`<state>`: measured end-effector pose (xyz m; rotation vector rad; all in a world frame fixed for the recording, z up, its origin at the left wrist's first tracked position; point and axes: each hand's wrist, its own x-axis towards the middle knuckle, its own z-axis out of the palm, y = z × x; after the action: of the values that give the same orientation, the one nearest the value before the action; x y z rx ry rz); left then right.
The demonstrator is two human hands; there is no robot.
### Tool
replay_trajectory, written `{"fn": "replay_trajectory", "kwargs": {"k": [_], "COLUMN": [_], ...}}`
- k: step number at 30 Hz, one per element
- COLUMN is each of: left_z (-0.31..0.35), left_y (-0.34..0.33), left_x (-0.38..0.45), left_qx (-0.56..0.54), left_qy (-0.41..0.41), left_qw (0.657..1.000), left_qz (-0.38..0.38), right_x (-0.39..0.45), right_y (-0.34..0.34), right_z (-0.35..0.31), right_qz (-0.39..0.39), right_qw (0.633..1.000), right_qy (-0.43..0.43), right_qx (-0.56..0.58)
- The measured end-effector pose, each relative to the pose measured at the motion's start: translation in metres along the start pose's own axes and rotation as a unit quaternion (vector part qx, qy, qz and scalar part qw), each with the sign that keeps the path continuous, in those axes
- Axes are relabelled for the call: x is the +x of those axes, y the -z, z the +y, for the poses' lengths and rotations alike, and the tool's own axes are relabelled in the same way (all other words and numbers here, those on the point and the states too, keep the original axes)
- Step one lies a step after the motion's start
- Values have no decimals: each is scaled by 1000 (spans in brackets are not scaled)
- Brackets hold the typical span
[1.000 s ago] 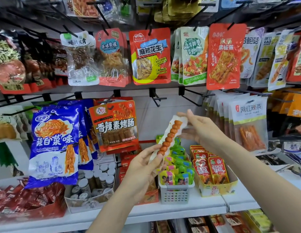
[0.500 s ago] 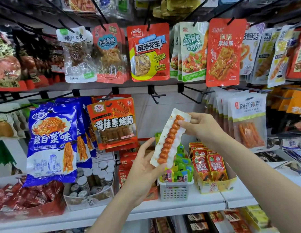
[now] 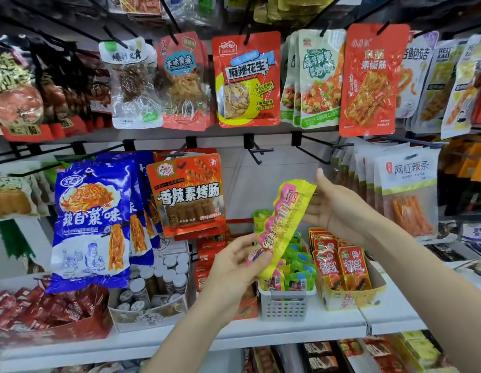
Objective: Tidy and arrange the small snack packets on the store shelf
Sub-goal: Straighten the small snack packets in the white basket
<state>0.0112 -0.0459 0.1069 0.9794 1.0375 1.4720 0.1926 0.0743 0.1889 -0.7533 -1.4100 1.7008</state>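
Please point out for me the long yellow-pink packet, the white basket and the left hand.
long yellow-pink packet [image 3: 283,223], head view, middle of its printed face
white basket [image 3: 285,305], head view, front perforated wall
left hand [image 3: 234,267], head view, palm just below the thumb

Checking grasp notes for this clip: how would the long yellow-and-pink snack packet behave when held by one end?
The yellow-and-pink packet looks like thin foil film, so probably light. The left hand pinches only its lower end and it stands out fairly straight, suggesting stiff contents. Its glossy surface may be slippery; the right hand is open beside its top end.
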Motion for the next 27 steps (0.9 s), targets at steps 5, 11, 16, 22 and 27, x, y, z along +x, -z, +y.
{"fn": "replay_trajectory", "kwargs": {"k": [5, 11, 16, 22, 27], "left_z": [-11, -12, -19, -29, -44], "left_y": [5, 20, 27, 35, 40], "left_x": [0, 2, 9, 51, 85], "left_qx": [61, -50, 29, 147, 310], "left_qy": [-48, 53, 19, -45, -61], "left_qw": [996, 997, 996, 973, 932], "left_qz": [43, -13, 82, 172, 178], "right_x": [-2, -2, 0, 8, 14], "right_y": [-3, 2, 6, 7, 28], "right_z": [2, 0, 1, 2, 14], "right_qz": [22, 77, 79, 129, 222], "right_qw": [989, 976, 959, 898, 859], "right_qy": [53, 79, 87, 176, 230], "right_qx": [-134, -188, -259, -382, -400]}}
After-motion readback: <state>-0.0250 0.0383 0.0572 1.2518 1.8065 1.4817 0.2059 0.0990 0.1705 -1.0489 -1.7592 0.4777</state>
